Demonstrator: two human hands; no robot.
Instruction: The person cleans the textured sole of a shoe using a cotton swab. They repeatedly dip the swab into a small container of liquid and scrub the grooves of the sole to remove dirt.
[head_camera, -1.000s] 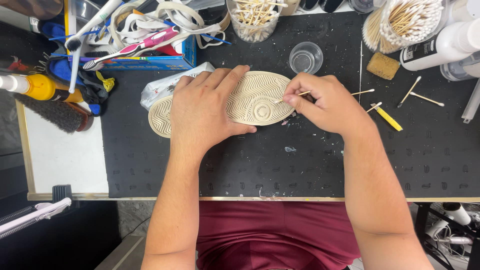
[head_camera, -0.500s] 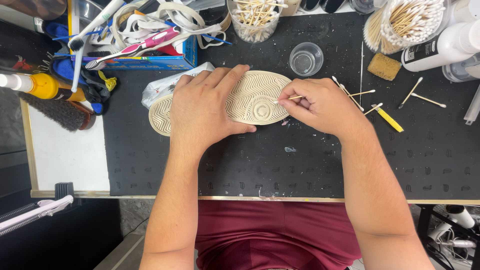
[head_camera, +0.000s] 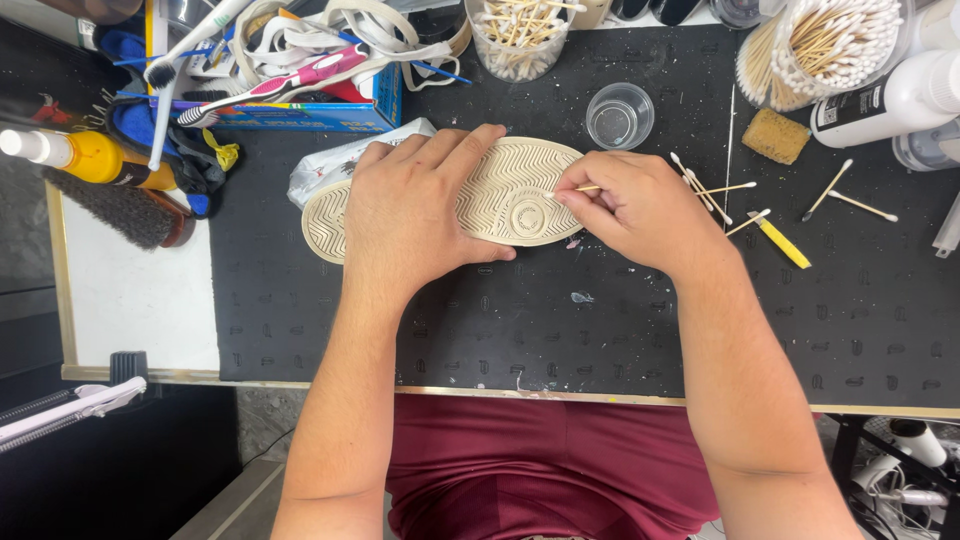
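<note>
You are working on a shoe (head_camera: 500, 195) lying sole-up near the middle of the black mat (head_camera: 420, 330); its cream sole is showing a zigzag tread with a round ringed patch toward the right end. Your left hand (head_camera: 410, 215) is lying flat across the sole, fingers spread, pressing it down. Your right hand (head_camera: 640, 205) is pinching a thin wooden stick (head_camera: 585, 188) between thumb and fingertips, its tip touching the sole's right edge. Since half a second ago your right hand is sitting slightly lower and closer to the round patch, while the left hand is staying put. A blue flat box (head_camera: 300, 115) is lying at the upper left under the toothbrushes (head_camera: 270, 85); a white bottle with a dark label (head_camera: 880, 100) is lying at the upper right beside a jar of cotton swabs (head_camera: 830, 45).
</note>
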